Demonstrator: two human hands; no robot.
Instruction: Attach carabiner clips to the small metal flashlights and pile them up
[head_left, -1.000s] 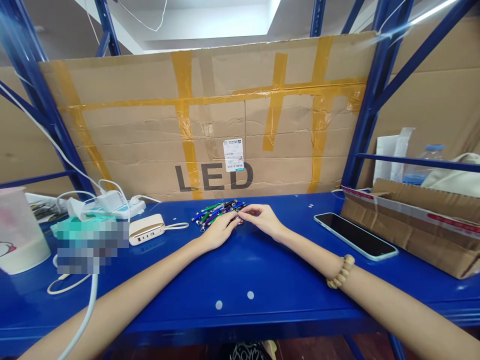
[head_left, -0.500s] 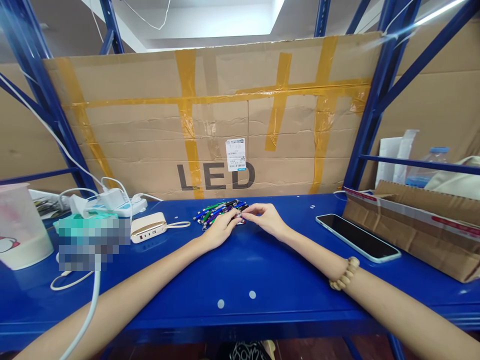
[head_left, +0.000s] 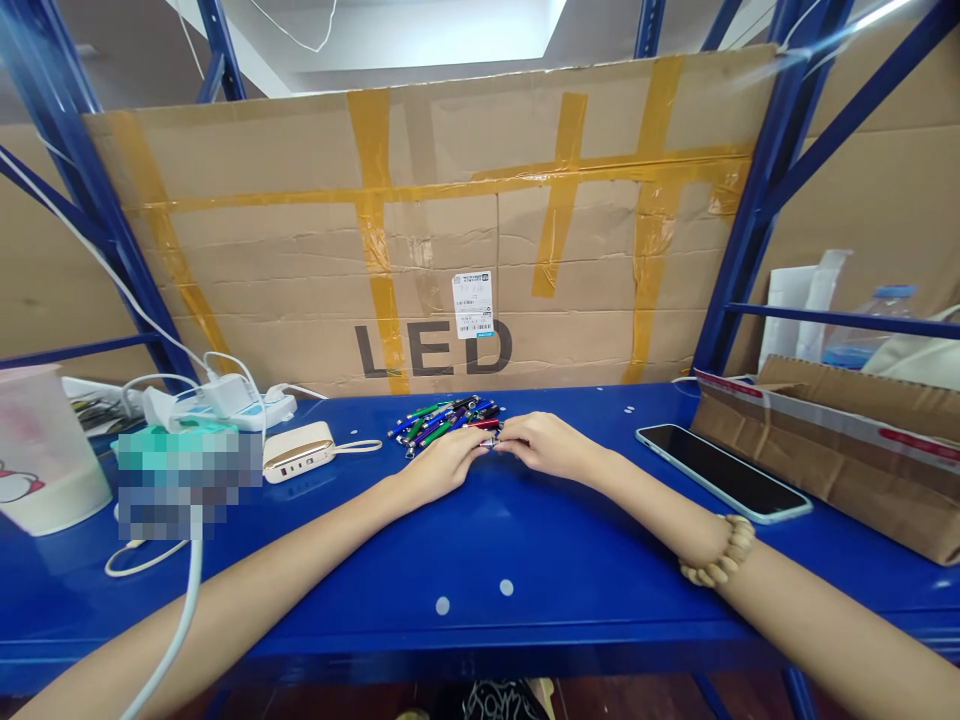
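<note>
On blue shelf (head_left: 510, 540), pens (head_left: 442, 425) (piled), touching left hand (head_left: 442, 465), right hand (head_left: 547, 447)

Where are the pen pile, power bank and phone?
pile of pens (head_left: 442, 425): head view, middle of the pile
power bank (head_left: 296, 452): head view, top face
phone (head_left: 720, 472): head view, dark screen

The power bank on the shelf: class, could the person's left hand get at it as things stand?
Probably yes. The left hand lies beside the pens, and only the cord loop of the power bank seems to lie in its way, so the path looks free.
</note>
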